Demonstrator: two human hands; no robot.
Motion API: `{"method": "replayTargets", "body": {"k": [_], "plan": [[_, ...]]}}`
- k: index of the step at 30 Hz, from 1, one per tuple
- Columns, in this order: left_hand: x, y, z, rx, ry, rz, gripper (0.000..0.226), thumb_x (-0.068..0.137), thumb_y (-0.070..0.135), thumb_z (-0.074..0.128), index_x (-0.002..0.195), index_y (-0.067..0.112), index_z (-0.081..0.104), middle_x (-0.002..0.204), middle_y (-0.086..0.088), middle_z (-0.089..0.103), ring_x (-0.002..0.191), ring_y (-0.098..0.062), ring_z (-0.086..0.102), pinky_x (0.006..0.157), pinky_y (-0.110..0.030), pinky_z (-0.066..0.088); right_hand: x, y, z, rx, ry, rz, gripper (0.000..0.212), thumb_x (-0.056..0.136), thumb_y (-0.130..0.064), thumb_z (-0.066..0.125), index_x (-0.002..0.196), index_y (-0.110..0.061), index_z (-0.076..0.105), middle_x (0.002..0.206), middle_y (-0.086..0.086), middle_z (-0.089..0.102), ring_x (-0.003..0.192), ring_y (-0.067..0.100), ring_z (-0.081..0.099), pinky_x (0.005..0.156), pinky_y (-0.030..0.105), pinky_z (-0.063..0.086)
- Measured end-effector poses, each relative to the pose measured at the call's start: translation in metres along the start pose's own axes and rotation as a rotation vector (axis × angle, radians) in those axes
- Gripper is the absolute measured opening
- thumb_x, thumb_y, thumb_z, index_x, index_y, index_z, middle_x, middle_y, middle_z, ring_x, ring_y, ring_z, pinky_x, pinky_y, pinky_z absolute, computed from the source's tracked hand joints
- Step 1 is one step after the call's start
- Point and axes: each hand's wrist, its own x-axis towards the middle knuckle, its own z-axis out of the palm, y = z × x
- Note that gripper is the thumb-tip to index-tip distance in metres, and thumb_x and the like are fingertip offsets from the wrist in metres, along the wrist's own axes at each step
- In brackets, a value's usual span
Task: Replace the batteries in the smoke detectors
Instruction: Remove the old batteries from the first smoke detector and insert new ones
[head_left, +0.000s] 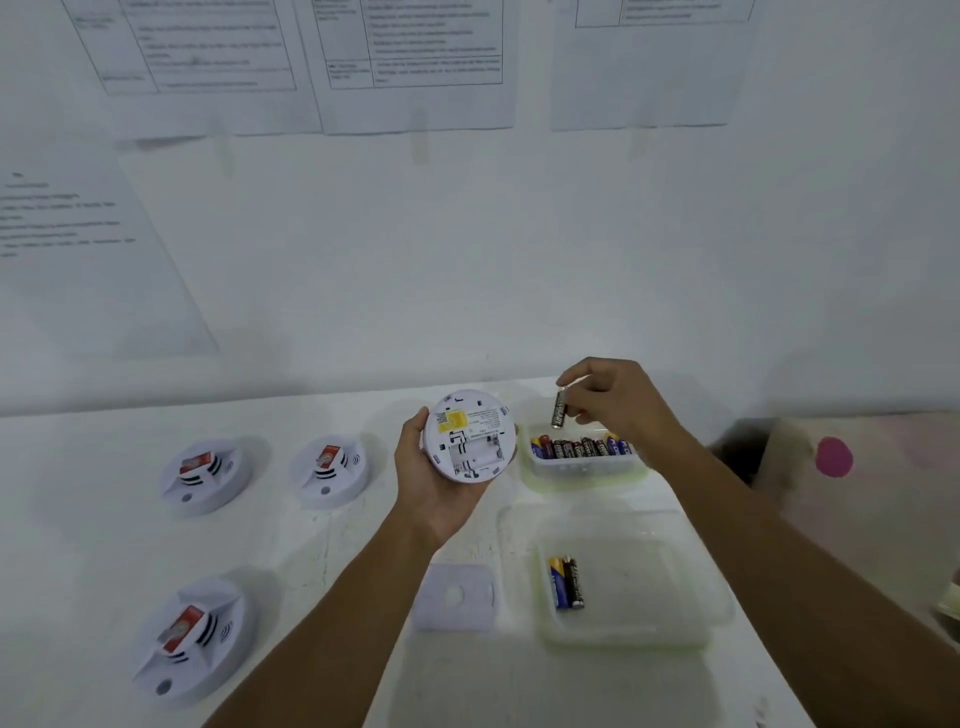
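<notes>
Both hands are raised above the far right part of the table (337, 545) in the head view. The left hand (436, 483) is turned palm up, and a round white smoke detector (470, 436) is cradled in it, gripped round its rim, with the labelled back and open battery bay facing the camera. The right hand (613, 400) is held just to the right of it; a single dark battery (558, 410) is pinched upright between thumb and fingertips, directly above a small clear container (582, 475) set by the far right corner. A row of batteries (582, 447) is packed side by side in that container. Nearer along the right edge, a larger clear container (634, 629) is placed, and two batteries (566, 583) are laid together in its left part. Just left of it, a flat white cover piece (456, 597) is seen on the table. Three more detectors are set out toward the left side: two (205, 475) (330, 467) in a far row and one (195, 639) near the front edge. Printed sheets (415, 62) are fixed to the wall behind.
</notes>
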Motion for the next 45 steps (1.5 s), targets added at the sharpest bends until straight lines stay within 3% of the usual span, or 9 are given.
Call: {"method": "replayTargets", "body": {"k": [6, 14, 18, 24, 28, 30, 34, 41, 45], "plan": [[-0.003, -0.001, 0.013, -0.005, -0.005, 0.028, 0.06, 0.096, 0.046, 0.041, 0.143, 0.009, 0.047, 0.136, -0.022, 0.056, 0.121, -0.038, 0.054, 0.109, -0.049, 0.038, -0.045, -0.011, 0.051, 0.162, 0.085, -0.132, 0.011, 0.078, -0.003, 0.072, 0.079, -0.014, 0.07, 0.074, 0.007, 0.072, 0.059, 0.012, 0.062, 0.062, 0.032, 0.051], [-0.006, 0.001, 0.016, 0.011, 0.024, 0.069, 0.062, 0.094, 0.049, 0.04, 0.139, 0.008, 0.053, 0.139, -0.021, 0.054, 0.12, -0.036, 0.052, 0.091, -0.038, 0.045, -0.063, 0.008, 0.099, -0.121, 0.33, -0.329, 0.001, 0.084, -0.02, 0.072, 0.084, -0.02, 0.071, 0.083, -0.009, 0.062, 0.072, 0.002, 0.055, 0.063, 0.012, 0.038], [-0.005, 0.01, 0.015, 0.018, 0.017, 0.096, 0.066, 0.092, 0.05, 0.041, 0.146, 0.011, 0.044, 0.144, -0.019, 0.05, 0.121, -0.034, 0.049, 0.089, -0.038, 0.046, -0.068, 0.016, 0.108, -0.408, 0.363, -0.462, 0.03, 0.088, -0.013, 0.054, 0.111, -0.02, 0.071, 0.095, -0.006, 0.053, 0.089, 0.011, 0.054, 0.065, 0.019, 0.046], [-0.003, 0.016, 0.013, -0.016, -0.005, 0.087, 0.065, 0.093, 0.051, 0.041, 0.146, 0.012, 0.045, 0.146, -0.019, 0.048, 0.125, -0.034, 0.05, 0.096, -0.042, 0.049, -0.07, 0.02, 0.102, -0.689, 0.29, -0.665, 0.052, 0.077, -0.001, 0.04, 0.117, -0.02, 0.068, 0.097, -0.001, 0.056, 0.088, 0.017, 0.051, 0.054, 0.021, 0.044], [-0.004, 0.018, 0.008, 0.023, -0.014, 0.052, 0.057, 0.095, 0.048, 0.04, 0.132, 0.007, 0.057, 0.132, -0.023, 0.056, 0.119, -0.039, 0.054, 0.104, -0.047, 0.04, -0.049, 0.012, 0.074, -0.226, 0.013, -0.421, 0.035, 0.085, 0.002, 0.056, 0.099, -0.023, 0.076, 0.094, -0.003, 0.062, 0.084, 0.012, 0.056, 0.069, 0.016, 0.042], [-0.004, 0.018, 0.008, -0.011, -0.024, 0.049, 0.055, 0.095, 0.047, 0.042, 0.132, 0.008, 0.057, 0.13, -0.024, 0.058, 0.117, -0.041, 0.056, 0.104, -0.05, 0.042, -0.03, 0.006, 0.047, -0.131, 0.041, -0.244, 0.026, 0.086, -0.001, 0.061, 0.09, -0.022, 0.076, 0.088, 0.001, 0.07, 0.076, 0.015, 0.063, 0.066, 0.02, 0.044], [0.001, 0.019, 0.007, -0.026, -0.03, 0.06, 0.056, 0.094, 0.046, 0.045, 0.137, 0.012, 0.053, 0.131, -0.023, 0.059, 0.113, -0.042, 0.06, 0.106, -0.051, 0.043, 0.006, 0.016, -0.004, -0.391, -0.006, 0.042, 0.019, 0.085, -0.005, 0.063, 0.094, -0.018, 0.074, 0.083, 0.007, 0.072, 0.079, 0.029, 0.07, 0.064, 0.031, 0.055], [0.008, 0.018, -0.001, -0.023, -0.021, 0.039, 0.055, 0.093, 0.046, 0.045, 0.134, 0.009, 0.056, 0.128, -0.023, 0.061, 0.111, -0.042, 0.061, 0.11, -0.051, 0.038, 0.037, 0.039, -0.014, -0.836, -0.214, 0.188, 0.037, 0.08, -0.014, 0.074, 0.117, -0.02, 0.068, 0.104, 0.002, 0.07, 0.063, 0.01, 0.061, 0.07, 0.024, 0.052], [0.009, 0.018, -0.004, -0.018, -0.01, 0.048, 0.051, 0.092, 0.045, 0.046, 0.126, 0.009, 0.061, 0.129, -0.024, 0.06, 0.116, -0.043, 0.058, 0.109, -0.051, 0.038, 0.039, 0.044, -0.008, -0.913, -0.299, 0.155, 0.04, 0.079, -0.016, 0.076, 0.118, -0.014, 0.068, 0.12, 0.004, 0.067, 0.098, 0.019, 0.064, 0.078, 0.022, 0.043]]}}
